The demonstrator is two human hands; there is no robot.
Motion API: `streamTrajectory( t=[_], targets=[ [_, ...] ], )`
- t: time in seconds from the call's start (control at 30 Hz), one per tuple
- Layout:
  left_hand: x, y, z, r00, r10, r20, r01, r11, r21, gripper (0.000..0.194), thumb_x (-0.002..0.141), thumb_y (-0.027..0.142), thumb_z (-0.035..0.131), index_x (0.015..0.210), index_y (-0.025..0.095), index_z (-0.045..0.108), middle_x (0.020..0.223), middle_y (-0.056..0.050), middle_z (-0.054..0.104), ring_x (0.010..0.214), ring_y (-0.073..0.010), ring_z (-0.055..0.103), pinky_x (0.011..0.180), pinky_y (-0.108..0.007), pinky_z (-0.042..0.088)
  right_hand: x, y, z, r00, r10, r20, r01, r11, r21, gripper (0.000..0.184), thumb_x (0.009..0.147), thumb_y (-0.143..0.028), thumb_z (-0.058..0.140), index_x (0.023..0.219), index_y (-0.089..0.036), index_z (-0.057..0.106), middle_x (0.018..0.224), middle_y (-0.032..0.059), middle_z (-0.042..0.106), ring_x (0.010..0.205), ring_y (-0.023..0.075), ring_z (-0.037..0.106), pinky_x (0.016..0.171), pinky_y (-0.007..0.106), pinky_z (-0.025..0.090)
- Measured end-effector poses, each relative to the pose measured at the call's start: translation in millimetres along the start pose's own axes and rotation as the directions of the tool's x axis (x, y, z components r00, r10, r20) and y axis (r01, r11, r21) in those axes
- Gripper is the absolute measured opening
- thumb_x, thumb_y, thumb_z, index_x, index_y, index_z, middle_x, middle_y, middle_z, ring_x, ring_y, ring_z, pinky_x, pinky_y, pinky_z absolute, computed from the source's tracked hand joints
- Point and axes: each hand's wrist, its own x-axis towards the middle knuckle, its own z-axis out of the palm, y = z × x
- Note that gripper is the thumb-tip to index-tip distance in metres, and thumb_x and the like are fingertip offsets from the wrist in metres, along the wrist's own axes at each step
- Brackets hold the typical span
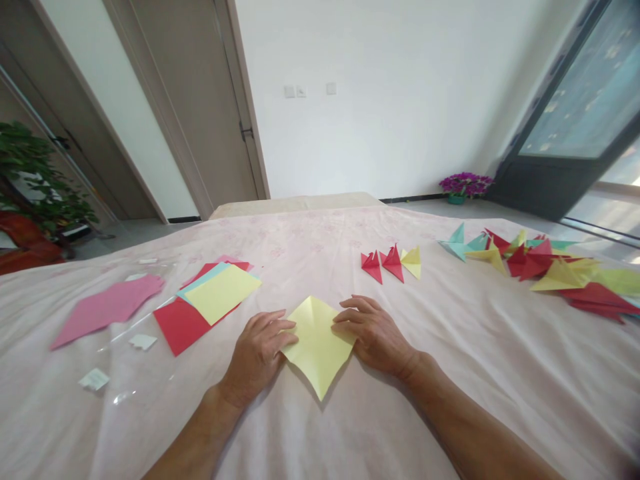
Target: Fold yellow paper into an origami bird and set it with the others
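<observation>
A square of yellow origami paper (319, 350) lies turned corner-wise in front of me, with a crease running from its far corner to its near one. Its sides curve up slightly. My left hand (256, 350) pinches the left corner, the fingertips on top and the thumb hidden. At the opposite corner my right hand (377, 339) grips the paper in the same way. Beyond the right hand stand two folded red birds (392, 263) and a folded yellow piece (412, 261).
Loose sheets, a red one (175, 327) and a yellow one (223, 293) among them, lie left beside a pink stack (107, 308) and clear plastic wrapping (150, 373). A heap of folded paper birds (537, 260) lies at right on the pale pink cloth (320, 447).
</observation>
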Motion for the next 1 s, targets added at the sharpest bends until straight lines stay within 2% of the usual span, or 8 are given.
streamTrajectory(
  t=[0.1,0.2,0.27,0.43,0.57,0.7,0.83,1.0],
  targets=[
    [-1.1,-4.3,2.2,0.999,0.001,0.040,0.001,0.999,-0.050,0.027,0.081,0.005,0.056,0.093,0.025,0.071,0.103,-0.003,0.074,0.110,-0.0230,0.061,0.096,-0.041,0.044,0.5,-2.3,-4.2,0.999,0.001,0.032,-0.002,1.000,0.021,0.043,0.071,-0.005,0.051,0.102,-0.027,0.071,0.105,0.0008,0.071,0.113,0.0242,0.051,0.102,0.040,0.034],
    [-2.0,-7.3,3.6,0.998,0.027,0.053,-0.021,0.993,-0.113,0.016,0.088,0.019,0.056,0.094,0.023,0.071,0.099,-0.005,0.074,0.102,-0.0216,0.064,0.090,-0.038,0.047,1.1,-4.7,-7.3,0.997,0.009,0.072,-0.013,0.999,0.052,0.034,0.072,-0.007,0.053,0.093,-0.027,0.072,0.099,0.0009,0.071,0.104,0.0224,0.055,0.096,0.038,0.036],
    [-2.1,-7.8,4.4,0.999,0.013,0.051,-0.006,0.990,-0.141,0.016,0.091,0.028,0.056,0.093,0.024,0.071,0.097,-0.006,0.074,0.099,-0.0212,0.064,0.089,-0.037,0.048,1.3,-5.5,-7.3,0.996,0.014,0.085,-0.020,0.997,0.077,0.028,0.075,-0.010,0.054,0.089,-0.027,0.072,0.097,0.0008,0.071,0.097,0.0205,0.057,0.094,0.036,0.037],
    [-0.4,-5.5,6.7,0.983,-0.169,0.065,0.178,0.968,-0.175,0.024,0.095,0.035,0.050,0.089,0.022,0.069,0.094,-0.006,0.072,0.094,-0.0204,0.064,0.089,-0.037,0.046,2.4,-2.7,0.5,0.992,0.123,0.038,-0.126,0.988,0.093,0.019,0.088,-0.020,0.053,0.079,-0.023,0.069,0.088,0.0020,0.069,0.085,0.0178,0.057,0.082,0.032,0.039],
    [2.8,-3.7,7.2,0.952,-0.292,0.091,0.303,0.940,-0.158,0.027,0.095,0.038,0.048,0.085,0.020,0.067,0.090,-0.005,0.070,0.089,-0.0201,0.063,0.084,-0.034,0.046,3.4,2.1,8.4,0.952,0.305,0.001,-0.305,0.952,0.035,0.027,0.089,-0.030,0.056,0.064,-0.020,0.060,0.072,0.0011,0.062,0.073,0.0163,0.053,0.071,0.029,0.037],
    [6.1,-3.4,5.8,0.935,-0.346,0.083,0.354,0.925,-0.136,0.030,0.093,0.039,0.049,0.075,0.020,0.062,0.087,-0.004,0.068,0.088,-0.0205,0.061,0.081,-0.034,0.045,6.1,1.6,11.6,0.905,0.425,-0.016,-0.426,0.905,-0.020,0.030,0.089,-0.033,0.055,0.062,-0.020,0.057,0.070,0.0016,0.061,0.072,0.0164,0.052,0.066,0.028,0.035],
    [8.7,-2.2,4.5,0.928,-0.364,0.073,0.370,0.925,-0.087,0.031,0.091,0.039,0.051,0.068,0.021,0.058,0.089,-0.003,0.068,0.087,-0.0205,0.061,0.083,-0.035,0.043,9.5,-4.1,11.5,0.865,0.501,-0.021,-0.500,0.861,-0.094,0.027,0.086,-0.034,0.057,0.063,-0.020,0.059,0.072,0.0037,0.062,0.074,0.0183,0.052,0.067,0.030,0.034],
    [10.6,0.7,3.9,0.922,-0.385,0.043,0.385,0.923,0.022,0.027,0.087,0.038,0.056,0.067,0.021,0.058,0.087,-0.003,0.067,0.085,-0.0215,0.060,0.086,-0.038,0.042,9.9,-7.8,11.1,0.838,0.545,-0.030,-0.543,0.828,-0.138,0.020,0.082,-0.032,0.059,0.066,-0.020,0.060,0.076,0.0057,0.063,0.076,0.0201,0.051,0.066,0.031,0.032]
  ],
)
